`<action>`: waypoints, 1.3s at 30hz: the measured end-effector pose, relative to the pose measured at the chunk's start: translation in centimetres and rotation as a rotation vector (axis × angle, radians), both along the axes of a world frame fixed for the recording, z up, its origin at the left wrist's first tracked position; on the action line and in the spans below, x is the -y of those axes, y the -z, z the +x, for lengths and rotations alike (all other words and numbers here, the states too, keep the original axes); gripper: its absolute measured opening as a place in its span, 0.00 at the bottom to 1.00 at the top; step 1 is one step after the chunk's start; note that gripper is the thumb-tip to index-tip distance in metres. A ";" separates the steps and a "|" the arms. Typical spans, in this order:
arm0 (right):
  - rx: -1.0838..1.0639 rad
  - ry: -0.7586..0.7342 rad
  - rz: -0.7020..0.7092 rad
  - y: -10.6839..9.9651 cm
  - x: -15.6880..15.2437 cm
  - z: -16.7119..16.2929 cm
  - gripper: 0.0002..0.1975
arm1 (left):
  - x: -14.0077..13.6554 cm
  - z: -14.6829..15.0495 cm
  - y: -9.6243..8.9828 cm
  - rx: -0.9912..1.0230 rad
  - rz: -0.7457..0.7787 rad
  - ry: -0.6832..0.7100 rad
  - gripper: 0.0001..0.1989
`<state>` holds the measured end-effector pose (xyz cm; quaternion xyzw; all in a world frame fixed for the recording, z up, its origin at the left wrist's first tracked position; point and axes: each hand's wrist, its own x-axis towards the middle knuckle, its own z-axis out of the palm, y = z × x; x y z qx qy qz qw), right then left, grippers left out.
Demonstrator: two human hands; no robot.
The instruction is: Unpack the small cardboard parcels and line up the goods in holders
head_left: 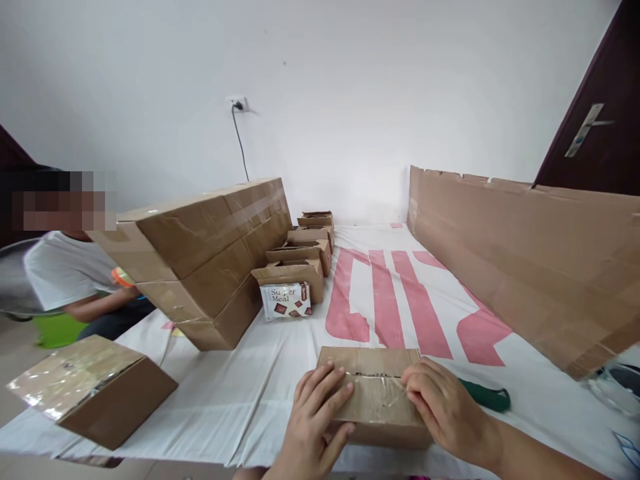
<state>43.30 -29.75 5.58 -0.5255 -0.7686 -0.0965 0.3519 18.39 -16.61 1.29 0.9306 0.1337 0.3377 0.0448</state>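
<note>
A small brown cardboard box lies at the table's near edge, its top flaps meeting at a seam with clear tape across it. My left hand rests on the left side of the box, fingers stretched over the top and thumb along the near side. At the right edge, my right hand has its fingers curled together in a pinch on the loose end of the tape. Partly hidden behind that hand is a dark green handle-like object.
Stacked closed boxes stand left of centre beside a row of open boxes. A "Super Meal" packet leans there. Another taped box sits at the left edge. A cardboard panel borders the right. A person sits at left.
</note>
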 end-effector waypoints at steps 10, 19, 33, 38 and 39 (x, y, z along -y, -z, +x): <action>-0.039 -0.118 -0.128 0.4 0.8 0.6 0.05 | 0.1 -0.4 0.3 -0.026 -0.024 -0.008 0.24; -0.044 -0.002 -0.188 -0.5 -0.2 -0.8 0.14 | 0.3 -0.1 -0.2 -0.070 -0.064 -0.060 0.22; -0.244 -0.153 -0.234 1.1 5.4 1.8 0.08 | 0.5 -0.1 -0.1 -0.150 -0.014 -0.106 0.21; -0.564 -0.107 -0.380 2.8 7.6 2.4 0.08 | 0.5 0.2 0.0 -0.137 -0.016 -0.061 0.22; -0.618 -0.104 -0.419 3.1 8.0 2.6 0.08 | 0.5 0.2 0.0 -0.132 -0.017 -0.053 0.22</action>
